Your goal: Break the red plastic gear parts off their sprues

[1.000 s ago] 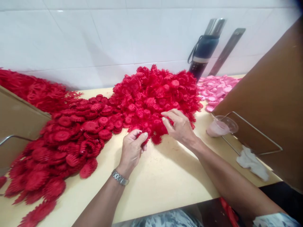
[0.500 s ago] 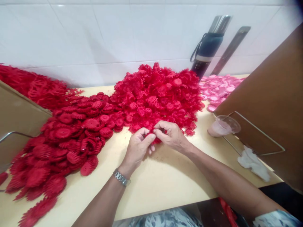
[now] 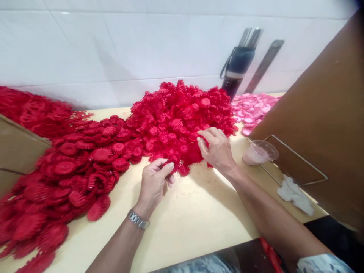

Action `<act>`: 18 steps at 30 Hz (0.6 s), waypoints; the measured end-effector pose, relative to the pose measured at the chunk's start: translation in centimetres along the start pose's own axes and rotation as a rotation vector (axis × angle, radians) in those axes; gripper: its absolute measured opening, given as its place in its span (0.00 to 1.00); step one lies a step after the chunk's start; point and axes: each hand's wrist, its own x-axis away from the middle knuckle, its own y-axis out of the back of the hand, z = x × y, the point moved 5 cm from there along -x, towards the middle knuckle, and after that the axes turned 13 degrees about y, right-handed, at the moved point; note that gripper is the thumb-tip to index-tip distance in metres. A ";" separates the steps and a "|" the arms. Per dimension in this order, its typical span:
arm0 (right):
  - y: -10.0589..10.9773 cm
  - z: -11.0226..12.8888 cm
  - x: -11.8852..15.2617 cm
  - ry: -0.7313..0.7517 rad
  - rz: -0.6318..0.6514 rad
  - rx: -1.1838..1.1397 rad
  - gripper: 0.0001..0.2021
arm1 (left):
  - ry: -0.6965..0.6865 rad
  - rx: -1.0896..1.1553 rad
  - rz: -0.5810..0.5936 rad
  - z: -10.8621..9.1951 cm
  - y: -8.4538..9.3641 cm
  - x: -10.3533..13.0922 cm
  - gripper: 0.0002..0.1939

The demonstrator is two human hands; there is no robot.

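With thumb and index finger closed, my left hand (image 3: 155, 180) pinches a red fringed flower piece (image 3: 181, 169) at the near edge of the heap; part of it is hidden by the fingers. My right hand (image 3: 217, 149) is at the right front of the big heap of fringed red flowers (image 3: 176, 123). Its thumb and fingers are curved and apart, and I see nothing held between them. To the left of my left hand lies a pile of flat, round, toothed red pieces (image 3: 102, 155).
Loose red cut pieces (image 3: 36, 110) fill the back left, beside a cardboard box (image 3: 22, 144). Pink discs (image 3: 253, 108), a dark blue flask (image 3: 239, 64) and a metal strip (image 3: 264, 66) are at the back right. A plastic cup (image 3: 258, 153) and white tissue (image 3: 294, 193) sit by a brown board (image 3: 309, 113).
My hands, which were together at the front of the heap, are apart now. The right hand has moved right and farther away, its fingers opened; the left still pinches. The view has shifted slightly.
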 end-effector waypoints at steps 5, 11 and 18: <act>-0.2 3.5 -0.5 0.003 0.008 -0.555 0.08 | 0.031 0.009 -0.051 0.2 0.3 -0.2 0.12; -2.3 6.1 0.1 -0.128 0.200 -1.006 0.08 | 0.065 0.009 -0.124 0.4 0.8 -0.4 0.16; -3.2 5.9 0.9 -0.327 0.326 -1.258 0.14 | 0.254 0.034 -0.170 1.3 0.5 -0.5 0.23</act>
